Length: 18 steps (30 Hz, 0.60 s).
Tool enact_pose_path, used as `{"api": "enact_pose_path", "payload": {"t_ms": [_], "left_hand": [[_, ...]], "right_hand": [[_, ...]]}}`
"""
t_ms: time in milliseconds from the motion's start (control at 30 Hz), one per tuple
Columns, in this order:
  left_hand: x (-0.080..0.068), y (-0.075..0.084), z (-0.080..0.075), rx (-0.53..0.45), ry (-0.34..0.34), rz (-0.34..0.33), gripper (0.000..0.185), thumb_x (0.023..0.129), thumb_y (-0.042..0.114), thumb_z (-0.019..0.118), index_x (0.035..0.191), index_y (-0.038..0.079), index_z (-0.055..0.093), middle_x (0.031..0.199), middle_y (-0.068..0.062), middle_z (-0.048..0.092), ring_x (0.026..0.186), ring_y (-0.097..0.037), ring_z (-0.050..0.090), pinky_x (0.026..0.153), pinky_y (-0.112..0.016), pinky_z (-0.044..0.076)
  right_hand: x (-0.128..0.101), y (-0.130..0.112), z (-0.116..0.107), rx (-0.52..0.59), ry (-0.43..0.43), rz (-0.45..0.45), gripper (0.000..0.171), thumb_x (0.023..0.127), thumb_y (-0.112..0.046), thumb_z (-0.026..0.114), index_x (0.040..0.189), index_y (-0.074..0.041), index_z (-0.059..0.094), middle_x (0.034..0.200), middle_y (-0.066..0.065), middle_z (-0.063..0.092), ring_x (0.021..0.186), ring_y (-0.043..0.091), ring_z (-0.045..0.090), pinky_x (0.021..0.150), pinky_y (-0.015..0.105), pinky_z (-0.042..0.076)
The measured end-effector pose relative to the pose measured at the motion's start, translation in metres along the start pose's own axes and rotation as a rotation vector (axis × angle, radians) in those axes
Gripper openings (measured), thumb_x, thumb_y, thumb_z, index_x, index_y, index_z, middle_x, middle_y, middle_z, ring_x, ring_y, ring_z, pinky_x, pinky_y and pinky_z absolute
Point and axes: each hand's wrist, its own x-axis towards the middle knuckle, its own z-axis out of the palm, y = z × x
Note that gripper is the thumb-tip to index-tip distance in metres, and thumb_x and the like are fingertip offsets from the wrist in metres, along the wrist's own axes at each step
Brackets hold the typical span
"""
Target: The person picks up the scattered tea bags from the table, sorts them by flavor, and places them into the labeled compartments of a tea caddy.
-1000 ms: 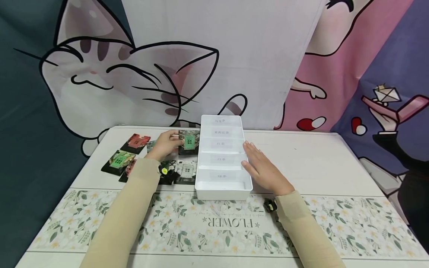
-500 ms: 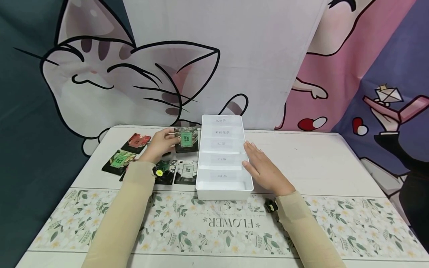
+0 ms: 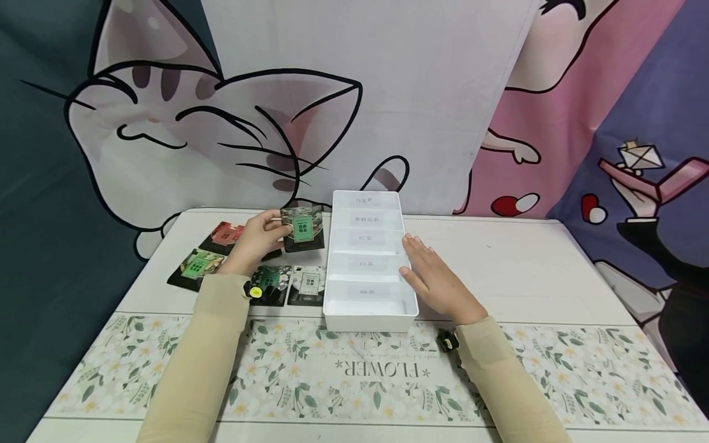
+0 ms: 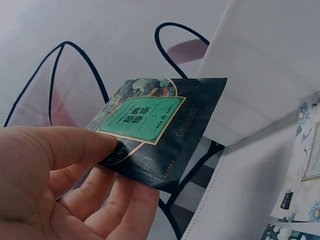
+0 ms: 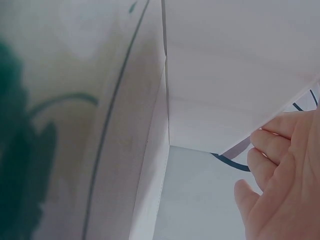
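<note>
My left hand (image 3: 256,243) pinches a dark tea sachet (image 3: 303,229) with a green label by its left edge, thumb on the front. In the left wrist view the sachet (image 4: 165,132) is tilted and held up off the table. Just to its right stands a long white box (image 3: 370,323) with several labelled compartments in a row. My right hand (image 3: 440,280) is at the box's right side, fingers straight, fingertips right at the rim. The right wrist view shows the same hand (image 5: 285,172) beside the box wall (image 5: 230,100).
Left of the box lie a white-fronted sachet (image 3: 308,284) and a dark floral one (image 3: 272,282). Farther left are a green-labelled sachet (image 3: 196,266) and a red one (image 3: 223,234), partly behind the left hand. A flower-print strip (image 3: 360,387) runs along the table's front.
My left hand has drawn the green-labelled sachet leftward and slightly up, away from the box's left side. The right hand and the box have stayed in place.
</note>
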Motion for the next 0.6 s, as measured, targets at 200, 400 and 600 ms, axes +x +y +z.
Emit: {"api": "enact_pose_path", "payload": {"t_ms": [200,400,600], "left_hand": [[-0.007,0.006,-0.001,-0.003,0.016,0.016,0.057,0.103,0.013,0.059,0.155,0.006,0.035,0.130,-0.014,0.054,0.116,-0.023,0.057,0.109,-0.045,0.045],[-0.011,0.012,0.001,0.006,0.020,0.040,0.053,0.103,0.016,0.061,0.152,0.006,0.041,0.126,-0.010,0.057,0.112,-0.020,0.058,0.108,-0.046,0.046],[-0.019,0.019,0.007,0.012,-0.004,0.070,0.049,0.104,0.017,0.060,0.148,0.005,0.043,0.126,-0.012,0.057,0.112,-0.021,0.058,0.107,-0.046,0.047]], "right_hand": [[-0.001,0.000,0.000,0.013,0.000,0.004,0.067,0.110,-0.040,0.039,0.161,-0.002,0.018,0.168,0.012,0.017,0.155,0.030,0.013,0.123,0.055,0.015],[-0.001,0.001,0.001,0.017,0.004,-0.001,0.067,0.110,-0.039,0.038,0.161,-0.002,0.017,0.168,0.012,0.016,0.155,0.032,0.014,0.122,0.057,0.016],[-0.002,0.000,0.000,0.018,0.006,-0.001,0.066,0.110,-0.039,0.039,0.161,-0.003,0.017,0.168,0.011,0.016,0.155,0.031,0.013,0.122,0.057,0.016]]}}
